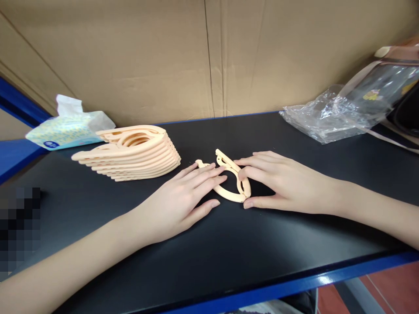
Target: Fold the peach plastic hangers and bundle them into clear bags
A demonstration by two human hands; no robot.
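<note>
Left hand [181, 198] flat on hanger [230, 194] | right hand [284, 183] pinching it | pack [70, 132] showing tissue [69, 106] | bag [327, 117] (contents unclear)

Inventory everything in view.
Folding hanger: one, peach, under fingers
Hanger stack: one, peach, left of that
Tissue pack: one, light blue, behind stack
Clear plastic: one heap, colourless, back right
Clear bag: one, peach trim, right edge
Dark object: one, black, right edge
Table: one, black, centre
Frame: one, blue, left
Cardboard: count unclear, brown, behind table
Floor: one, red, lower right
Beam: one, grey, lower right
Left hand: one, bare, on hanger
Right hand: one, bare, at hanger
</note>
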